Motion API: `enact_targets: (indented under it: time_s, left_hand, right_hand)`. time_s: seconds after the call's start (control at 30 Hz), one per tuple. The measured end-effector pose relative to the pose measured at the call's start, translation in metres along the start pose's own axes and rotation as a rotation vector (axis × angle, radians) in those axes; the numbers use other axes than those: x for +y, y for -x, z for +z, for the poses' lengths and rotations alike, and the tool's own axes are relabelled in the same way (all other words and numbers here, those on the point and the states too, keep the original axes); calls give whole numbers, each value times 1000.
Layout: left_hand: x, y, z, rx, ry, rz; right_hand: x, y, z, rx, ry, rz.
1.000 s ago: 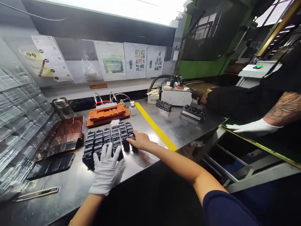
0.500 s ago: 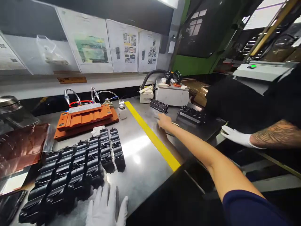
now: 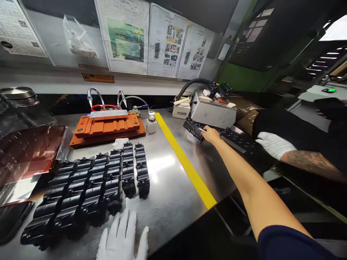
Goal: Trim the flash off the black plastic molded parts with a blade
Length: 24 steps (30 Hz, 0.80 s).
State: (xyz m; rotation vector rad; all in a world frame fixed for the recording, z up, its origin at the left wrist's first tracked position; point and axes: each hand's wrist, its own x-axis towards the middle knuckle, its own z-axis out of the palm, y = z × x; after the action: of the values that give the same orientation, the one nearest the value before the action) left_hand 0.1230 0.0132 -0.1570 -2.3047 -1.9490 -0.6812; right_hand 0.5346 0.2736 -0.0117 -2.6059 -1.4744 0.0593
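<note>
My left hand (image 3: 123,234), in a white glove, lies flat with fingers spread on the metal table at the bottom. Just beyond its fingertips several black ribbed plastic parts (image 3: 89,187) are lined up in rows. My bare right hand (image 3: 211,135) reaches far across to the right, its fingers closed at the near right end of a single black plastic part (image 3: 192,127). The fingertips' grip is partly hidden. Close to the right of that hand lies another black part (image 3: 234,139), knobbed on top.
Yellow tape (image 3: 184,159) crosses the table. An orange fixture (image 3: 108,126), a small white pump bottle (image 3: 151,124) and a grey box (image 3: 213,112) stand at the back. At the right is a co-worker's white-gloved hand (image 3: 275,144). A phone (image 3: 15,220) lies left.
My right hand has moved from beside the single black part onto its near end, and the part is turned slightly. My left hand stays flat. The view has swung left.
</note>
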Motion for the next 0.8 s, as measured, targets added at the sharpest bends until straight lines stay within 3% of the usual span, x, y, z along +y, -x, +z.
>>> enact_targets:
  time_s: [0.1, 0.2, 0.33, 0.4, 0.5, 0.53, 0.6, 0.67, 0.7, 0.8]
  left_hand:
    - [0, -8, -11, 4, -14, 16]
    - [5, -14, -25, 21, 35, 19]
    - [22, -9, -42, 41, 322, -148]
    - [38, -1, -53, -75, 625, -250]
    - [60, 14, -72, -395, 973, -371]
    - [64, 20, -78, -435, 1033, -397]
    - [63, 32, -90, -408, 1130, -479]
    - [52, 48, -100, -360, 1190, -596]
    - [45, 57, -105, -354, 1200, -659]
    - [27, 84, -115, -314, 1182, -802]
  right_hand:
    - [19, 52, -6, -12, -86, -64]
    - [42, 128, -9, -32, -211, -116]
    - [57, 242, 9, -182, -437, -219]
    - [51, 294, 27, -259, -533, -265]
    - [31, 356, 51, -468, -866, -317]
    - [23, 370, 55, -550, -921, -329]
    - [9, 390, 55, -702, -911, -402]
    - [-3, 395, 45, -813, -779, -577]
    - [-9, 394, 39, -796, -703, -663]
    - [-25, 379, 25, -553, -537, -739]
